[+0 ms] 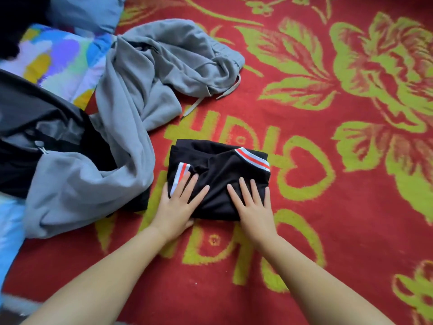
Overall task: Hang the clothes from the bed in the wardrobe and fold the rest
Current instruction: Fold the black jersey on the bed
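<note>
While both palms lie flat with fingers straight and spread, neither hand grips anything: the left hand (178, 202) presses the near left part of a folded black garment with red-and-white striped trim (218, 170), its fingertips touching one striped band, and the right hand (251, 205) presses the near right part of the same garment, fingers pointing away from the person. That folded black garment sits as a compact, roughly square bundle on a red bedspread patterned with yellow-green flowers and lettering (328, 160), near its middle and just in front of the person, with a second striped band showing along its far right edge.

Just beside the bundle on the left lies a crumpled grey fleece garment with drawstrings (131, 127), unfolded, stretching from the near left up toward the far middle of the bedspread; two flat cords trail from it onto the red cloth, close to the black bundle's far edge but apart from it. A dark, shiny black jacket (46, 127) lies partly under the grey fleece at the left edge. Beyond it, at the far left, a multicoloured patterned cloth in blue, purple and yellow (58, 59) shows, blurred.
</note>
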Demonstrator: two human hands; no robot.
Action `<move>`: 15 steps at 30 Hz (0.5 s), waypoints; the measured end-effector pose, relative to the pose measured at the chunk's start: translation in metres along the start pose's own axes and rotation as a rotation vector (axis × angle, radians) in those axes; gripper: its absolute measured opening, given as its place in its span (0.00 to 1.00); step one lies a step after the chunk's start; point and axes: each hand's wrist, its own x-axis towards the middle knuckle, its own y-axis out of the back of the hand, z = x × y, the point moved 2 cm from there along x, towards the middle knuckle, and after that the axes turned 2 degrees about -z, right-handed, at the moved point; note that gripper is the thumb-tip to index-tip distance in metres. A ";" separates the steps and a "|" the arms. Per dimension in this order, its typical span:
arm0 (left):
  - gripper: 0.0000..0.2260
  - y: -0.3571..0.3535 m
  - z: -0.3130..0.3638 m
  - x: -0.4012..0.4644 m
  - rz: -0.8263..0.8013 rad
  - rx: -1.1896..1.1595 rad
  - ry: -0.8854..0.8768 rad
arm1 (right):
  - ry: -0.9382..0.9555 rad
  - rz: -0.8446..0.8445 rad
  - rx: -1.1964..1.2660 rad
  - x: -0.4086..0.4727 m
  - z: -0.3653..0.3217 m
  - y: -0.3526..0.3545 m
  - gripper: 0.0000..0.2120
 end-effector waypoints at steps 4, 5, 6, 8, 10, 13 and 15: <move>0.49 0.003 -0.001 0.009 0.026 -0.124 0.111 | 0.029 -0.044 0.055 0.003 0.003 0.015 0.40; 0.46 0.005 0.000 0.010 0.055 -0.154 0.123 | 0.032 -0.093 0.058 0.002 0.005 0.024 0.37; 0.43 0.007 0.001 0.012 0.085 -0.176 0.122 | 0.030 -0.116 0.061 0.000 0.008 0.033 0.36; 0.39 0.024 0.000 0.012 0.124 -0.212 0.113 | 0.029 -0.108 0.061 -0.005 0.009 0.059 0.37; 0.37 0.046 -0.003 0.011 0.134 -0.214 0.106 | 0.042 -0.112 0.053 -0.008 0.008 0.080 0.37; 0.36 0.089 -0.011 -0.008 0.137 -0.212 0.124 | 0.070 -0.118 0.032 -0.022 -0.005 0.119 0.38; 0.35 0.113 -0.014 -0.027 0.151 -0.203 0.131 | 0.097 -0.121 0.024 -0.035 -0.016 0.140 0.39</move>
